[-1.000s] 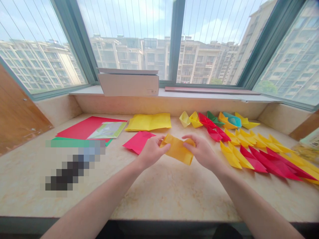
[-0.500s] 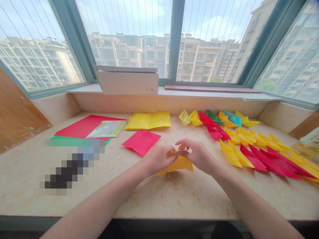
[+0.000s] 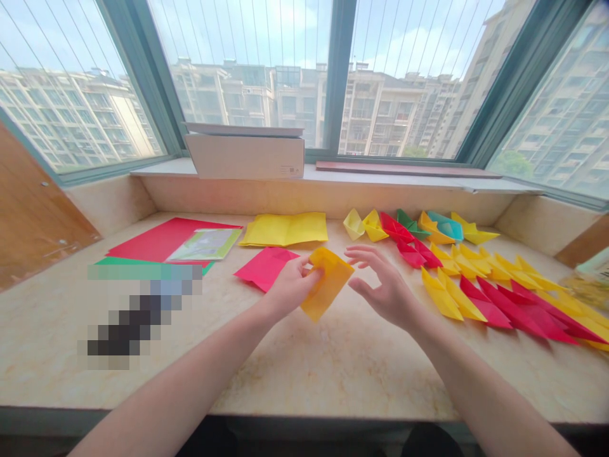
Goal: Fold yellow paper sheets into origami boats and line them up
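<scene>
Operator's log, head view. My left hand (image 3: 291,287) holds a folded orange-yellow paper piece (image 3: 329,291) by its left side, thumb over the near face, grip narrow. My right hand (image 3: 387,291) is wide, thumb and fingers parted, just beside the piece's right corner; no contact seen.

Change: 0.5 s earlier both hands were at the piece's upper edge, which was bent over and seen partly edge-on. Now it shows a broad, roughly four-sided face, tilted, and only the left hand supports it. I judge the fold work to be paused in a one-handed hold; whether the layers are pressed or loose, I cannot tell.

Position: paper held in front of me, over the beige marbled counter (image 3: 333,381). The left hand now covers the right corner of the pinkish-red folded paper (image 3: 261,266), fully visible in the earlier frame.

Other items appear unmoved: yellow folded paper sheets (image 3: 285,230) beyond the red one, large red sheets (image 3: 152,240) at left, and folded yellow paper shapes (image 3: 440,295) to the right of the right hand.
</scene>
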A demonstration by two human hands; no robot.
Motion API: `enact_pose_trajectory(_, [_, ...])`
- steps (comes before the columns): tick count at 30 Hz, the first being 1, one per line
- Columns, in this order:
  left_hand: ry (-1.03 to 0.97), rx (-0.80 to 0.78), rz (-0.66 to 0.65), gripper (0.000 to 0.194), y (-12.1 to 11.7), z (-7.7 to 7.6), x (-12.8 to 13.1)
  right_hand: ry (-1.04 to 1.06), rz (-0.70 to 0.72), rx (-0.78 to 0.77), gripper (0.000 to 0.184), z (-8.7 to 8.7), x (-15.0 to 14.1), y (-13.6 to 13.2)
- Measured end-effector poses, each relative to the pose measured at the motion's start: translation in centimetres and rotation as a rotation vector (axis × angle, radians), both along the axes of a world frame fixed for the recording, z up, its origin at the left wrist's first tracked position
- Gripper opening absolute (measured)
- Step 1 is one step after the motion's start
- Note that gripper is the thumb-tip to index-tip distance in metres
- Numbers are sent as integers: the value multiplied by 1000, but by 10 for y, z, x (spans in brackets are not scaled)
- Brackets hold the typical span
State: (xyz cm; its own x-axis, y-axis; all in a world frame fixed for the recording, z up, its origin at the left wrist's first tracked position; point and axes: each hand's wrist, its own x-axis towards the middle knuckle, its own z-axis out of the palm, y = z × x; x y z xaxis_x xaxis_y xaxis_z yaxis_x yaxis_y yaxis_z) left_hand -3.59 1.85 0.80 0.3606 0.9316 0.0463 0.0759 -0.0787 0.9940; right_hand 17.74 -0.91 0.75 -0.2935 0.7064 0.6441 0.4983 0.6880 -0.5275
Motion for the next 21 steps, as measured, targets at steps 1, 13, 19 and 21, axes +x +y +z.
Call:
enact_pose_trajectory(1, [-31,-20,-8,47,-1,1,1,-8,-6,-2,37,0,0,0])
enact_pose_trajectory(13, [-47,-156,-275,39,-11,-3,2,0,-108,-8,23,-7,-3,-1])
enact_pose_trajectory(19, [-67,-115,-251,37,-15,-6,10,-22,-82,-14,29,-8,-6,-3])
enact_pose_trajectory(21, [-69,-107,-230,35,-14,-8,10,-16,-62,-2,28,-6,-6,-3])
